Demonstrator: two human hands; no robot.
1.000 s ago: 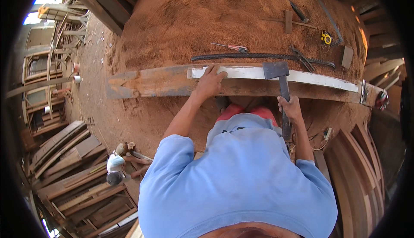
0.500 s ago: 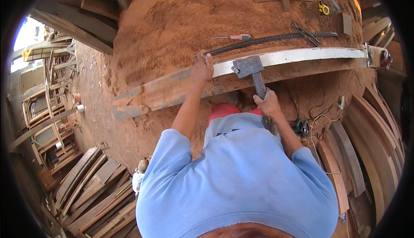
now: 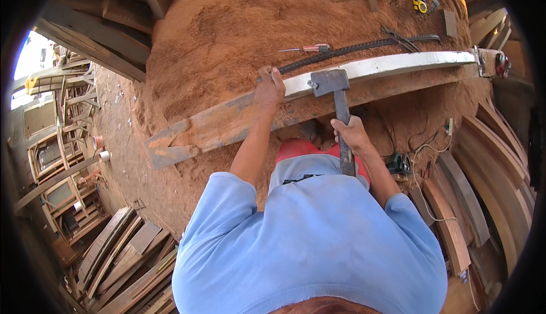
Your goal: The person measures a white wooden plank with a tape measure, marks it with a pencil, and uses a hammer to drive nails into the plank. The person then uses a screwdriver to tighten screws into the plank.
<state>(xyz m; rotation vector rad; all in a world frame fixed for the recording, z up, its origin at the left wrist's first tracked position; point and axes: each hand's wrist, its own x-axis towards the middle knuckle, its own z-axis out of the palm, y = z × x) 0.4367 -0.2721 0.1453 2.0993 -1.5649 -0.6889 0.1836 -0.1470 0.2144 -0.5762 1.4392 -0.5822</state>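
A long curved wooden plank lies crosswise in front of me, with a white strip along the right part of its far edge. My left hand is closed at the plank's far edge, around the near end of a dark ribbed metal bar. The bar's tip pokes out left of the fingers. My right hand grips the handle of a hammer with a heavy block-shaped head. That head appears over the white strip; whether it touches the strip I cannot tell.
Beyond the bar lie a screwdriver, pliers-like dark metal pieces and a yellow tape measure on brown sawdust. A clamp sits at the plank's right end. Curved timbers are stacked at right, boards at lower left.
The hammer's handle has turned more in line with my body, and its lower end now shows below my right hand. My left hand stays at the bar's end. The whole view has shifted slightly.
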